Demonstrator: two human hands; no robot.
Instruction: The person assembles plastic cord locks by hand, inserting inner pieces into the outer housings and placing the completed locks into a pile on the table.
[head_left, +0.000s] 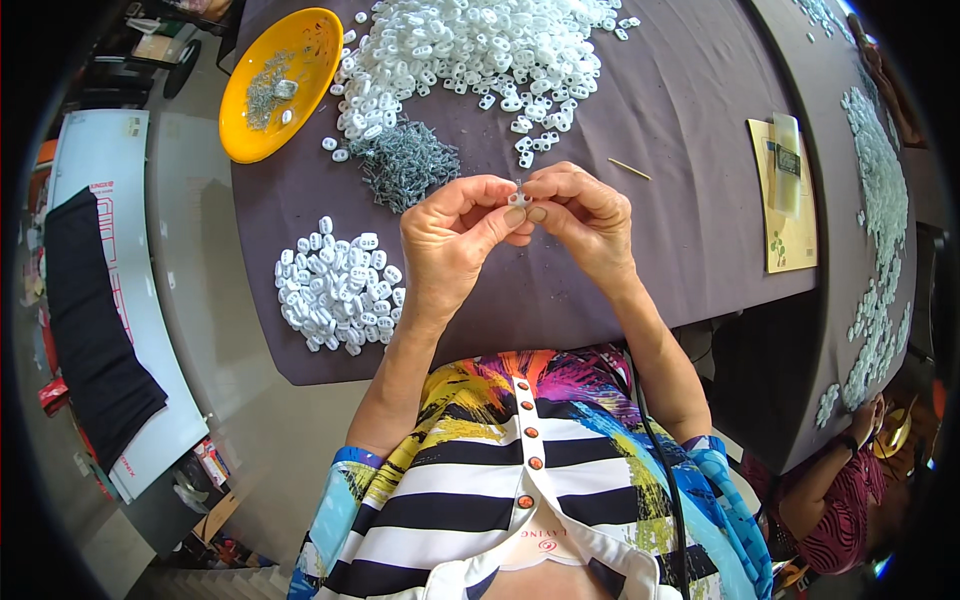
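Above the near part of the table, my left hand (450, 230) pinches a small white plastic piece with two holes (518, 199) between thumb and fingers. My right hand (585, 215) is closed against the piece's right side, thumb and forefinger together. A tiny grey sliver shows at the piece's upper edge; what the right fingertips grip is too small to make out. Just left of my hands lies a heap of small grey metal pins or screws (405, 165). Nearer and further left is a pile of white pieces with dark marks (340, 285).
A large mound of white pieces (480, 45) covers the far table. At the far left stands a yellow plate (235, 120) with metal bits. A thin stick (629, 169) and a tan card (790, 240) lie right. Another person's arm (825, 480) is beside the right-hand table.
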